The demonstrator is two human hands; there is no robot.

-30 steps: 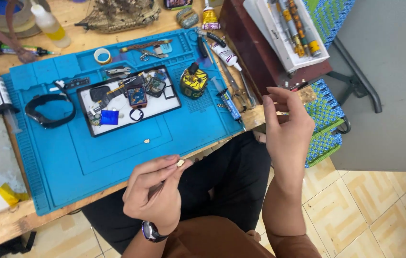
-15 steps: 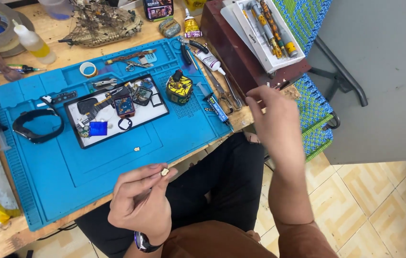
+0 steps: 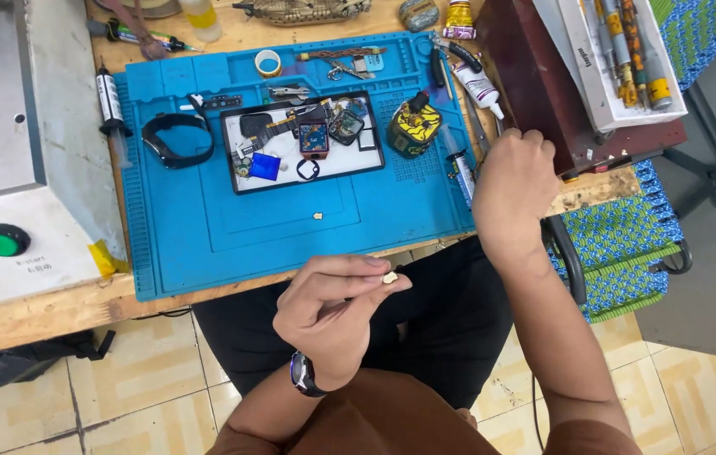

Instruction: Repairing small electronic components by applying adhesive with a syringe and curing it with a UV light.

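The left hand hovers off the near edge of the wooden surface, above the lap; its fingers are pinched together on a small pale chip, which sits at the fingertips, clear of the blue work mat; a dark wristwatch rings that wrist. The right hand is curled at the mat's right edge, beside a dark red box; its fingers are folded inward, and whether they grip anything I cannot tell. On the mat lies a second small pale chip, just in front of a black-rimmed white tray; the tray holds a blue square part and a small square watch body; left of it lies a black strap loop; right of it stands a yellow-and-black pot.
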